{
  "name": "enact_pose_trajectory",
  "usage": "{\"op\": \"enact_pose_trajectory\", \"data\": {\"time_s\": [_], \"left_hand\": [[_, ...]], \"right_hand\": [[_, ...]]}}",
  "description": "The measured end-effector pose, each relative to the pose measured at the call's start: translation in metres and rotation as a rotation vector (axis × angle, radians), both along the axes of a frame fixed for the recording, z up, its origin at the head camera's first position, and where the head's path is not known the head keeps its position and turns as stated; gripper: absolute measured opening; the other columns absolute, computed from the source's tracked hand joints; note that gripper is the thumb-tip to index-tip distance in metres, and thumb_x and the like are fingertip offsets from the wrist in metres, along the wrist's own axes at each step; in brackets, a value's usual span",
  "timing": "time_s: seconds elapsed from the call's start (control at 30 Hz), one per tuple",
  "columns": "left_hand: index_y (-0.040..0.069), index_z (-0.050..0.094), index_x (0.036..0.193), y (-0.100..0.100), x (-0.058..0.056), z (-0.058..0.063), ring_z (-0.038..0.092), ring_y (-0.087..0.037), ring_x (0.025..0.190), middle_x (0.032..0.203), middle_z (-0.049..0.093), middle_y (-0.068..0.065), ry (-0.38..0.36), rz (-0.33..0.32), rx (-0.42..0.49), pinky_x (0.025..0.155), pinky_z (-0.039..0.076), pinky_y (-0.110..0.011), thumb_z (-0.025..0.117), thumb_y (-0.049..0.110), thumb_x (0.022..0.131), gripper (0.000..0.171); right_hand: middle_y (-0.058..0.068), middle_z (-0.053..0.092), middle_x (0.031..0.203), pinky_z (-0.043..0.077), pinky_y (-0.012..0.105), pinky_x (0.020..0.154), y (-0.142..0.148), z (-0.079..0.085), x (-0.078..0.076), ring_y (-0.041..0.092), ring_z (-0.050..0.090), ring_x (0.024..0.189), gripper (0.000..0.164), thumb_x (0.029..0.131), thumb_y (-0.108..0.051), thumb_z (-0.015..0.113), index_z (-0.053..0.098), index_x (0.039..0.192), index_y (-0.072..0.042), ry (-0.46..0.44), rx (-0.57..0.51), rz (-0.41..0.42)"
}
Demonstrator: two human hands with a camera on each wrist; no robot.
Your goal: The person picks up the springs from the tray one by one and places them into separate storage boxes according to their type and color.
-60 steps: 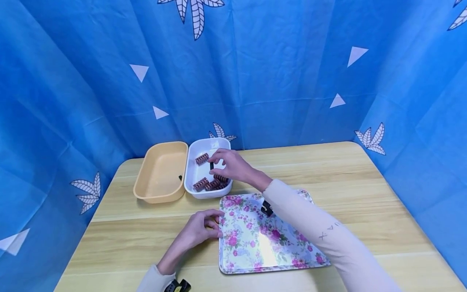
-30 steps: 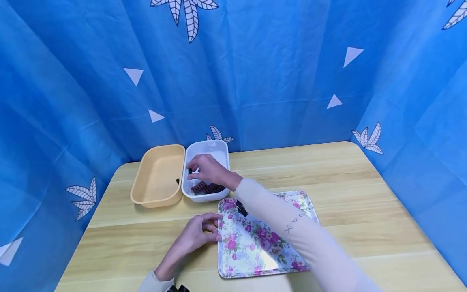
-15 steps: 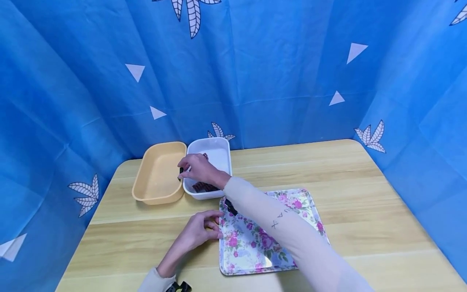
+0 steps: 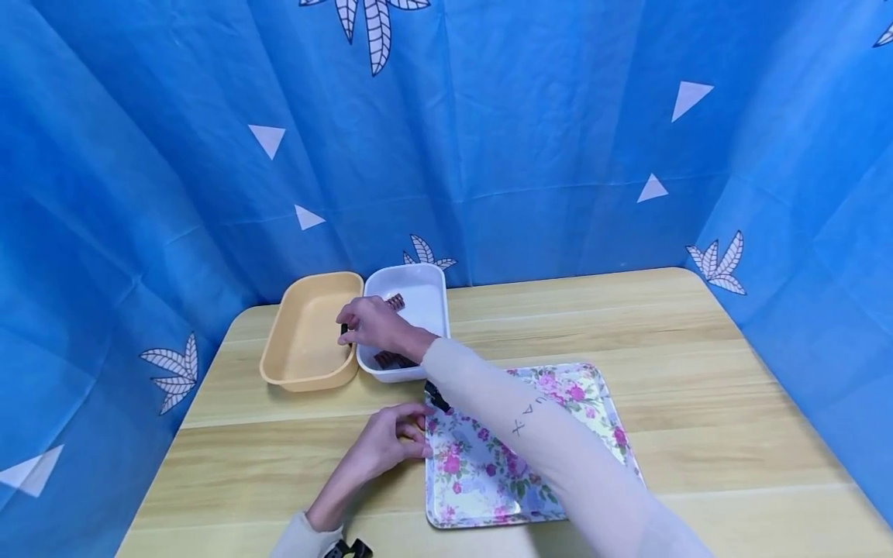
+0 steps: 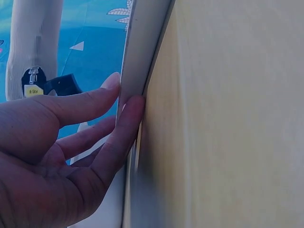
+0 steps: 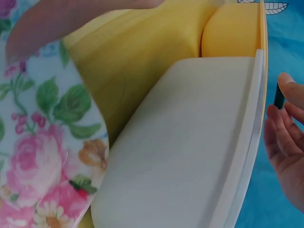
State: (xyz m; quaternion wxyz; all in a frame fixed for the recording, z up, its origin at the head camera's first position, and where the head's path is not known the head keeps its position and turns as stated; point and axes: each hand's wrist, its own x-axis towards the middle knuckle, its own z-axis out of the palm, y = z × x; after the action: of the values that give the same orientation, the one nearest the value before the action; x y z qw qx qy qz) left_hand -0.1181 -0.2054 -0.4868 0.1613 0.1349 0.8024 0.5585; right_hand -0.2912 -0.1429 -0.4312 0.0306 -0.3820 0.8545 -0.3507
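Observation:
My right hand (image 4: 373, 322) pinches a small dark ridged cylinder (image 6: 279, 96) between thumb and fingers. It is above the right side of the yellow tub (image 4: 277, 360), near where that tub meets the white tub (image 4: 436, 302). Brown ridged pieces like coil springs (image 4: 396, 301) lie in the white tub, partly hidden by the hand and wrist. My left hand (image 4: 391, 443) is at the left edge of a flower-patterned tray (image 4: 481, 480). In the left wrist view, its thumb and a finger (image 5: 130, 111) pinch the tray's rim (image 5: 142, 42).
The tubs stand side by side at the back left of the wooden table (image 4: 684, 387). A blue curtain (image 4: 530, 155) hangs behind and along both sides. My right forearm (image 4: 530, 434) crosses over the tray. Black devices are strapped on both wrists.
The right hand has carried the dark cylinder leftward, from over the white tub to the yellow tub's right side. The left hand stays at the tray's edge.

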Motion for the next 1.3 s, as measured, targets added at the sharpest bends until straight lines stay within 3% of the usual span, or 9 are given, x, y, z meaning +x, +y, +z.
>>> {"op": "enact_pose_trajectory", "data": {"time_s": [0.23, 0.83, 1.3], "left_hand": [[-0.008, 0.065, 0.126, 0.001, -0.001, 0.000, 0.071, -0.025, 0.079, 0.097, 0.069, -0.015, 0.018, -0.005, -0.024, 0.060, 0.054, -0.019, 0.084, -0.006, 0.078, 0.051], [-0.008, 0.064, 0.128, 0.002, 0.001, 0.002, 0.070, -0.024, 0.082, 0.102, 0.067, -0.015, 0.017, 0.007, -0.035, 0.058, 0.053, -0.019, 0.084, -0.006, 0.078, 0.054], [-0.007, 0.065, 0.127, 0.001, 0.001, 0.005, 0.070, -0.025, 0.082, 0.102, 0.065, -0.015, 0.040, 0.012, -0.058, 0.057, 0.058, -0.023, 0.086, -0.006, 0.075, 0.056]], "right_hand": [[0.005, 0.076, 0.110, 0.052, 0.007, 0.081, -0.005, -0.004, 0.002, 0.006, 0.070, 0.095, 0.035, 0.089, -0.022, 0.083, 0.074, 0.120, -0.006, -0.023, 0.016, -0.018], [0.002, 0.073, 0.113, 0.051, 0.009, 0.084, 0.011, 0.006, 0.014, 0.007, 0.065, 0.098, 0.036, 0.093, -0.028, 0.079, 0.073, 0.123, -0.008, 0.003, 0.042, 0.020], [0.007, 0.070, 0.122, 0.049, 0.020, 0.098, 0.047, 0.020, 0.029, 0.012, 0.063, 0.108, 0.037, 0.098, -0.029, 0.072, 0.069, 0.128, -0.007, 0.100, 0.045, 0.059]]}}
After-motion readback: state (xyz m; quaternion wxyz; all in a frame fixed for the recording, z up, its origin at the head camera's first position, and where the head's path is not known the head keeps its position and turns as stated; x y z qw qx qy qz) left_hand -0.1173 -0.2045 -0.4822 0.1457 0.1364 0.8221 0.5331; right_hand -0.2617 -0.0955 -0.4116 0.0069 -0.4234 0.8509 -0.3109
